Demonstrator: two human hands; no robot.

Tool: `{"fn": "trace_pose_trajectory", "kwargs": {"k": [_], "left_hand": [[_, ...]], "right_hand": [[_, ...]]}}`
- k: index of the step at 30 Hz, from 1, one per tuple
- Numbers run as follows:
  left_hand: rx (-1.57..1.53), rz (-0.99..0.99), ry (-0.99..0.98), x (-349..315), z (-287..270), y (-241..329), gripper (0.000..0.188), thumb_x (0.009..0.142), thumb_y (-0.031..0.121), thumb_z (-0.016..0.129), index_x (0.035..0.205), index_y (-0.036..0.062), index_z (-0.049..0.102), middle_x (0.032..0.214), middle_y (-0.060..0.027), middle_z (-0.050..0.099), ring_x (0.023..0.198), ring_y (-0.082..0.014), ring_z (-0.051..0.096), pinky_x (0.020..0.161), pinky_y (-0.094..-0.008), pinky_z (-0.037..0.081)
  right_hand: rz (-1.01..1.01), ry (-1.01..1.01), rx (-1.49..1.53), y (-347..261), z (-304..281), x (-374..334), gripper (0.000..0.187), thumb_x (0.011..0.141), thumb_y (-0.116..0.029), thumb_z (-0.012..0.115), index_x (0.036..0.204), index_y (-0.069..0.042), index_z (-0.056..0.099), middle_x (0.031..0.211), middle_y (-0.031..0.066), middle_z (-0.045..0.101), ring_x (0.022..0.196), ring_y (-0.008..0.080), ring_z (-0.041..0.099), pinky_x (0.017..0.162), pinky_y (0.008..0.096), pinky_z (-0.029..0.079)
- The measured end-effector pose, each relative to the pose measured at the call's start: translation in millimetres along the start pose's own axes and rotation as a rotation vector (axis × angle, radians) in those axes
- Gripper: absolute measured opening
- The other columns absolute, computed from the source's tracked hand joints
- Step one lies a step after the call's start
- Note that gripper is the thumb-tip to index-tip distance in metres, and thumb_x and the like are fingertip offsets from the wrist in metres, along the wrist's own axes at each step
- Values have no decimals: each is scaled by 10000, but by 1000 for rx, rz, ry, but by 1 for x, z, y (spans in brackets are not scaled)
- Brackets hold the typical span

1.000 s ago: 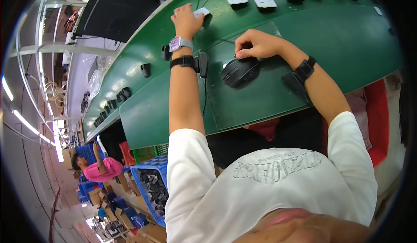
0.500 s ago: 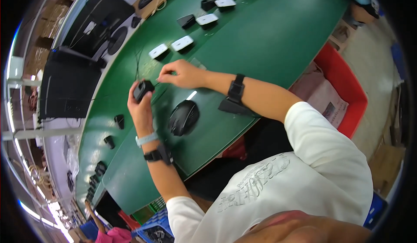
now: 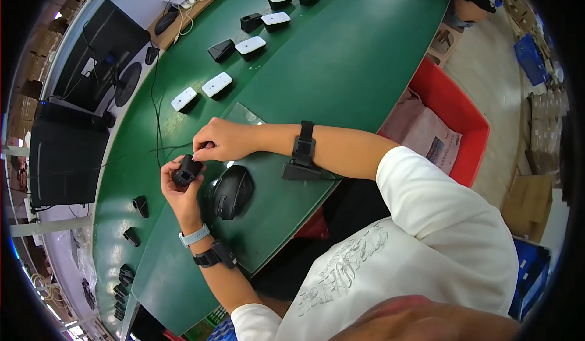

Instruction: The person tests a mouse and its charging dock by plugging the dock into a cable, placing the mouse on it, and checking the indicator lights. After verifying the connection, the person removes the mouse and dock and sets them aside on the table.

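A small, black, block-shaped plastic unit (image 3: 187, 172) sits raised above the near-left part of the work surface, and from my remote seat I see it grasped in the left hand (image 3: 180, 196), fingers wrapped behind and thumb along its near side. The right hand (image 3: 228, 140) has come in against its far right edge, fingers curled to a point; I cannot tell whether they pinch anything. A second ago the left hand was stretched to a white-topped piece farther off while the right stayed by the mouse; half a second later the unit was up between the hands, and now it lies nearer the mouse. I judge that the handling has passed from reaching to two-handed work on one piece. Just right of the left hand, a glossy black computer mouse (image 3: 234, 192) rests on a transparent flat sheet (image 3: 271, 210) over the green tabletop (image 3: 332, 67). Beyond, black blocks with white rounded-rectangle tops (image 3: 217, 85) run from the far middle toward the far right, two all-black wedge-shaped blocks (image 3: 222, 50) beside them. Small black pieces (image 3: 131, 236) line the left side, a black flat-screen monitor (image 3: 64, 152) stands far left, and a red plastic bin (image 3: 478, 137) sits right.
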State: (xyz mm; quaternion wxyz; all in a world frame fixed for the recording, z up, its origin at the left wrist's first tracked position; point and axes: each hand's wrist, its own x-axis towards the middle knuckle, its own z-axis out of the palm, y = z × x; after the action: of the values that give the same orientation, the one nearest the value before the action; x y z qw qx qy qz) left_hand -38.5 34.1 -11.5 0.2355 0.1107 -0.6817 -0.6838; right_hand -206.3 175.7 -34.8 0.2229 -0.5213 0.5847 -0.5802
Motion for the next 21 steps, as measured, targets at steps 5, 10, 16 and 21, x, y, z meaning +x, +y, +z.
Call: {"fn": "trace_pose_trajectory", "kwargs": {"k": [5, 10, 16, 21], "left_hand": [[36, 31, -61, -1, -10, -9, 502, 773, -135, 710, 1231, 0, 556, 1318, -125, 559, 1155, -277, 642, 996, -446, 603], [105, -2, -52, -3, -6, -4, 522, 775, -118, 677, 1275, -27, 559, 1286, -123, 575, 1142, -273, 650, 990, -430, 597], [47, 21, -43, -2, -9, -3, 519, 747, -74, 745, 1241, -21, 596, 1211, -125, 618, 1051, -294, 698, 947, -422, 609], [-132, 30, -45, 1, -4, -9, 520, 749, -51, 765, 1241, -34, 597, 1177, -125, 633, 1088, -274, 688, 958, -438, 609]], "right_hand": [[-100, -20, -151, 0, 0, -2, 229, 950, -300, 658, 899, -85, 721, 736, 64, 655, 742, 225, 602, 954, 376, 397], [-129, 14, -218, 4, 2, -5, 216, 952, -303, 653, 914, -98, 710, 781, 42, 668, 776, 229, 605, 957, 379, 390], [-192, 55, -261, 0, 4, -2, 213, 945, -287, 674, 905, -81, 712, 786, 57, 684, 781, 237, 636, 875, 378, 445], [-170, 50, -142, -2, -3, 0, 214, 942, -226, 703, 996, -25, 753, 960, 125, 736, 903, 264, 701, 801, 383, 536]]}}
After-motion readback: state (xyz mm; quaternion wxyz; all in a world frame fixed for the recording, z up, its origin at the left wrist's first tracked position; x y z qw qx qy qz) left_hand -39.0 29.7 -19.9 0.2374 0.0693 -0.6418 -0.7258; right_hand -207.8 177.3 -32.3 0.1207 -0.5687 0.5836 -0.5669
